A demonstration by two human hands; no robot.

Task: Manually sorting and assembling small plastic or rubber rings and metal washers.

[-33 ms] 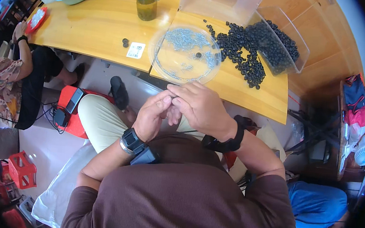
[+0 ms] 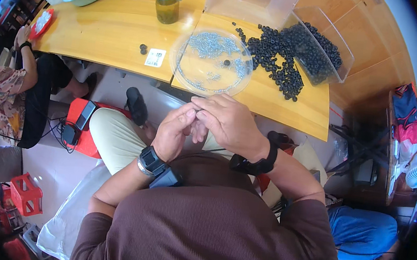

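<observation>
As left hand [image 2: 172, 130] and right hand [image 2: 236, 128] meet, their grip indiscernible, a clear tray [image 2: 194, 70] lies at twelve o'clock. Black pieces [image 2: 270, 49], at two, sit nearer the right.

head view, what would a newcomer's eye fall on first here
Probably the heap of small black parts on the right of the yellow wooden table, next to a clear plastic bin holding more. Left of the heap, a round clear tray carries small silvery pieces. Below the tray, near the picture's middle, the person's left hand and right hand meet at the fingers; anything between them is hard to make out.
</observation>
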